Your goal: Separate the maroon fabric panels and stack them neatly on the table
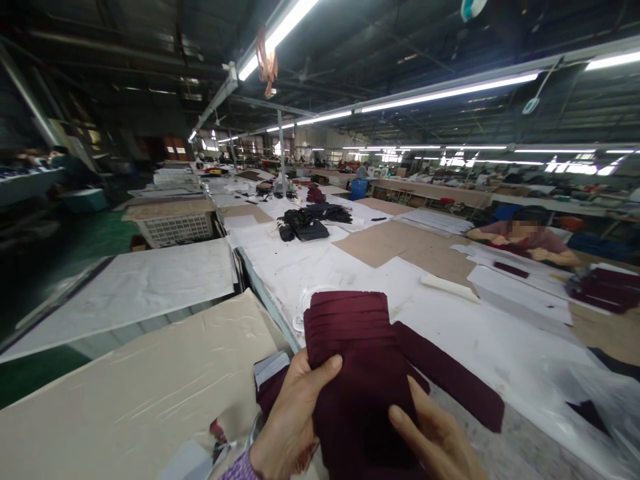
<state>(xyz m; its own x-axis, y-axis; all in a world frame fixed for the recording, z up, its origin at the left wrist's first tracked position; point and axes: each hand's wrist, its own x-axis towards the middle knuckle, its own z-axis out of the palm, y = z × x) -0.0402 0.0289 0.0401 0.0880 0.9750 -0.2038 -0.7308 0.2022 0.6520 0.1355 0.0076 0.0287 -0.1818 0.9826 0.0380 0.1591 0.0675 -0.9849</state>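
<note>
Between my hands is a stack of maroon fabric pieces, their far edges fanned out in steps. My left hand grips the stack's left side, thumb on top and fingers underneath. On the right side my right hand clasps it, thumb over the top piece and the other fingers partly hidden behind. A long maroon fabric strip lies on the white table beside the stack. Past my left wrist, another dark maroon piece with a light grey patch is partly covered by my arm.
Ahead on the white-covered table lie a black fabric pile and brown paper sheets. A person leans on the table at right, near maroon bundles. Cream cloth covers a lower surface at left.
</note>
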